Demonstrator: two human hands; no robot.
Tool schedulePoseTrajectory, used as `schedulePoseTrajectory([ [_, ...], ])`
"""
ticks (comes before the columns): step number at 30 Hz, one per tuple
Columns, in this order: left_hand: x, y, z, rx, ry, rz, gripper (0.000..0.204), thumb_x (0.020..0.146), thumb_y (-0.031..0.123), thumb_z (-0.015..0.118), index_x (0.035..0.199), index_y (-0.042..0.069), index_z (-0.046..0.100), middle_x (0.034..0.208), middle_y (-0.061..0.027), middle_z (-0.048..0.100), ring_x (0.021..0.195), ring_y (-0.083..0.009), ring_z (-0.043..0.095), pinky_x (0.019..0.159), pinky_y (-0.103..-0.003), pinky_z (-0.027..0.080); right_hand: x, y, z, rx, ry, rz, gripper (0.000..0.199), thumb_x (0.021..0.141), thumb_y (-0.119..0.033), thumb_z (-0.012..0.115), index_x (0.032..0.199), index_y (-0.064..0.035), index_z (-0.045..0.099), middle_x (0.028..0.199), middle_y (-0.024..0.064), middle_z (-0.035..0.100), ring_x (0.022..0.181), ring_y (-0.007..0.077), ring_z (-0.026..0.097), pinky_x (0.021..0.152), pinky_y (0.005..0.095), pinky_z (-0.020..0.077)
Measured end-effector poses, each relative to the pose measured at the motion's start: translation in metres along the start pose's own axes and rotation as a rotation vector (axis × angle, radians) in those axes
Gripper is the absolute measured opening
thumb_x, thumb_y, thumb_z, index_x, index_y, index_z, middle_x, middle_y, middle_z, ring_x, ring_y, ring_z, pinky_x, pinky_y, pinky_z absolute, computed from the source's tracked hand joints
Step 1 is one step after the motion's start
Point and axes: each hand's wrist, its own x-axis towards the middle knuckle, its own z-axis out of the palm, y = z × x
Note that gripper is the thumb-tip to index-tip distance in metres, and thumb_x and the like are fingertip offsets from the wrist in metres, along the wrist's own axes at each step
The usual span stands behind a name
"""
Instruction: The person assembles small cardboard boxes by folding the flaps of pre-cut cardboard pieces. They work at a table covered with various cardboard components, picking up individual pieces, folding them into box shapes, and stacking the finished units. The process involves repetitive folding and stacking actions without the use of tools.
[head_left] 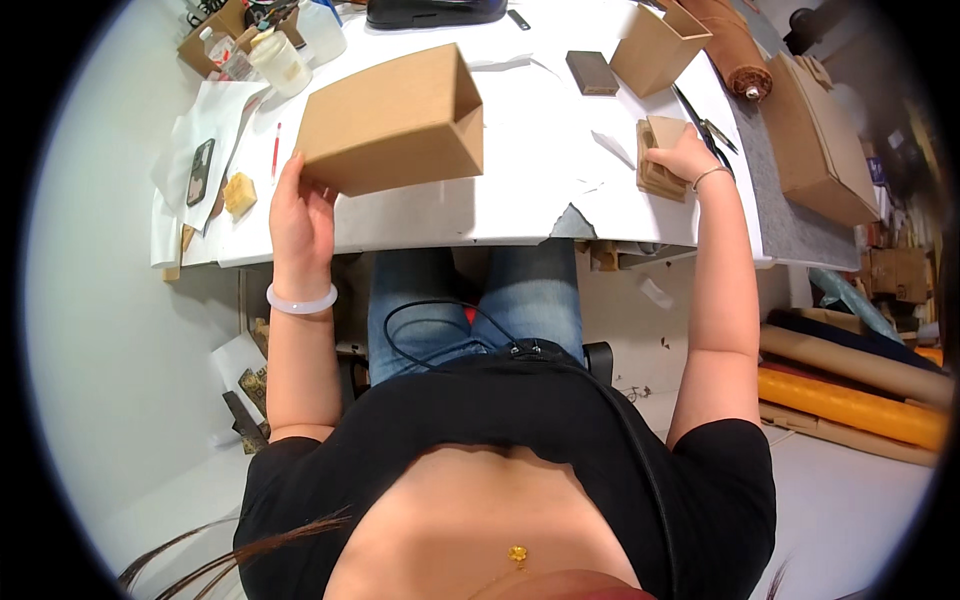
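Note:
My left hand (303,220) grips the lower left end of a brown cardboard box (385,125), tilted above the table with its open end to the right. The thumb lies on the near side and the other fingers go underneath, partly hidden. Over at the table's right side, my right hand (690,158) is closed on the top of a small stack of brown cardboard pieces (660,180). Its fingertips press on the upper piece, which stands tilted up from the stack.
A second brown box (645,58) and a dark grey block (592,73) stand behind my right hand. Scissors (718,135) lie right of it. On the left are a phone (201,170), a yellow sponge-like block (239,194), a red pencil (276,150) and a white jar (280,65).

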Motion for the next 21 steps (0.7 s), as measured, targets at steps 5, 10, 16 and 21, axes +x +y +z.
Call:
schedulePoseTrajectory([
  [5, -0.003, 0.009, 0.003, 0.118, -0.097, 0.054, 0.045, 0.103, 0.027, 0.045, 0.141, 0.002, 0.048, 0.139, -0.0069, 0.054, 0.128, -0.0183, 0.047, 0.108, -0.037, 0.033, 0.008, 0.028, 0.001, 0.049, -0.053, -0.279, 0.096, 0.065, -0.026, 0.076, 0.143, 0.0107, 0.033, 0.13, 0.0272, 0.057, 0.117, 0.0347, 0.06, 0.099, 0.0344, 0.0486],
  [10, -0.01, 0.015, -0.002, 0.193, -0.12, 0.123, 0.024, 0.103, 0.021, 0.052, 0.114, 0.002, 0.062, 0.108, -0.001, 0.064, 0.103, -0.0112, 0.054, 0.096, -0.028, 0.039, -0.009, 0.03, -0.011, 0.09, -0.172, -0.378, 0.1, 0.064, -0.015, 0.073, 0.153, -0.0028, 0.029, 0.136, 0.0187, 0.053, 0.124, 0.0284, 0.053, 0.106, 0.0327, 0.0421],
  [16, -0.031, 0.016, 0.02, 0.37, -0.251, 0.203, 0.022, 0.103, 0.023, 0.055, 0.104, 0.003, 0.062, 0.1, 0.0019, 0.062, 0.101, -0.0073, 0.05, 0.096, -0.024, 0.034, -0.027, 0.016, -0.009, -0.261, -0.089, -0.282, 0.122, 0.058, -0.034, 0.086, 0.155, -0.0019, 0.019, 0.135, 0.0271, 0.051, 0.125, 0.037, 0.053, 0.106, 0.0366, 0.0435],
  [21, -0.037, 0.013, 0.019, 0.349, -0.243, 0.182, 0.022, 0.102, 0.023, 0.055, 0.104, 0.002, 0.063, 0.101, 0.0015, 0.062, 0.101, -0.008, 0.05, 0.097, -0.024, 0.034, -0.027, 0.013, -0.002, -0.251, -0.029, -0.294, 0.127, 0.053, -0.045, 0.087, 0.153, 0.0019, 0.023, 0.133, 0.0325, 0.051, 0.12, 0.0413, 0.057, 0.104, 0.039, 0.0472],
])
